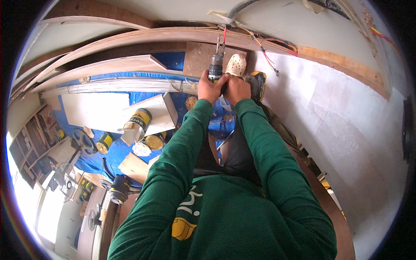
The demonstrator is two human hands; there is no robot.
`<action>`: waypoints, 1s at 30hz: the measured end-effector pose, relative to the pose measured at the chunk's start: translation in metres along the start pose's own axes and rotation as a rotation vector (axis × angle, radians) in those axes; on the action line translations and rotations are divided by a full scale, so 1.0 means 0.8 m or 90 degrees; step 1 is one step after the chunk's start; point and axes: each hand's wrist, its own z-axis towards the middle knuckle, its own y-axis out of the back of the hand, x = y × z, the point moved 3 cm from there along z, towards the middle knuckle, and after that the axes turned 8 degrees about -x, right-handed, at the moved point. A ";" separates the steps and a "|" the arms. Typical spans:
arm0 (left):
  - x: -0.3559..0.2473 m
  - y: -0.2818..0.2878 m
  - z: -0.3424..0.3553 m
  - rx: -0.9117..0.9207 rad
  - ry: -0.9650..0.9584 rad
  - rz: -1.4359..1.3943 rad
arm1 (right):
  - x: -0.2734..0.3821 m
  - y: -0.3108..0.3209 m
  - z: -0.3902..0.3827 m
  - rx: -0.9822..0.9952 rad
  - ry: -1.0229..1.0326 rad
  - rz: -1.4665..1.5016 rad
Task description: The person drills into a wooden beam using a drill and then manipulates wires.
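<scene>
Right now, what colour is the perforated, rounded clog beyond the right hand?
The clog is cream, showing best in the head view.

From the wearer's head, the fisheye view looks steeply down, the green sweatshirt (249,210) nearest at lower centre, left hand (209,89) and right hand (238,89) farther off at upper centre.

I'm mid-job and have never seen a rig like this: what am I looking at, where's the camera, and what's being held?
No machine here: a bare left hand and right hand, both human. The single picture comes from a head-worn fisheye camera looking down, so straight edges bend near its rim. Both hands grip a power drill, which points toward the picture's top. To the left, a blue sheet is spread out, with a white board and a yellow-and-black can on it.
</scene>
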 end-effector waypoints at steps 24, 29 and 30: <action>-0.024 0.008 -0.002 -0.020 -0.021 0.012 | 0.006 0.011 0.007 0.008 0.002 -0.003; -0.022 0.009 0.007 -0.011 -0.018 0.063 | 0.016 0.021 0.014 -0.012 -0.004 0.004; -0.020 0.008 0.011 -0.005 0.006 0.066 | 0.017 0.022 0.017 -0.022 0.003 0.006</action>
